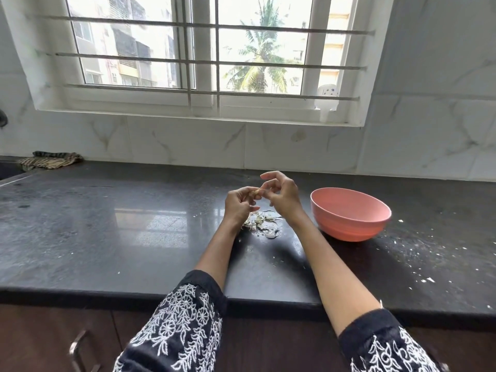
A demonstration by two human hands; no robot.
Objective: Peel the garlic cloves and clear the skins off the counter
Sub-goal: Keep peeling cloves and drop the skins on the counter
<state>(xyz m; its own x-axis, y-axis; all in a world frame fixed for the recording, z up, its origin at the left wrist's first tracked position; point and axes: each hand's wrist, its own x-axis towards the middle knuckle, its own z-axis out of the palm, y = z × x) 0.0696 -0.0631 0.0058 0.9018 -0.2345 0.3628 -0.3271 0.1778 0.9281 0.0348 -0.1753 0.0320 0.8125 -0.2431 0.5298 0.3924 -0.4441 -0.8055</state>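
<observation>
A: Start at the hands. What are they doing?

B: Both are raised above the counter, meeting in the middle. The left hand (239, 202) has its fingers curled around a small pale garlic clove (257, 192), pinching it at the fingertips. The right hand (281, 196) pinches at the same clove with thumb and a finger, its other fingers lifted and fanned upward.

A: Is the clove peeled?

B: It is too small to tell; it looks smooth and cream-coloured where it shows.

A: And the skins?

B: A loose heap of garlic skins (261, 224) lies on the counter (107, 224) directly under the hands: thin, papery, curled flakes, whitish with some darker bits. Fine white crumbs are scattered farther right.

A: What is the counter like?

B: Dark polished stone, glossy enough to mirror the window.

A: Anything beside the hands?

B: A round pink bowl (350, 214), matte and smooth, sits just right of the right hand, near the skins but apart from them. Its inside is hidden.

A: Farther out?

B: A crumpled striped cloth (49, 159) at the far left by the marble-patterned tiled wall (188, 140). The sleeves (185, 318) are dark fabric with white floral embroidery.

A: Any writing?

B: None I can read.
</observation>
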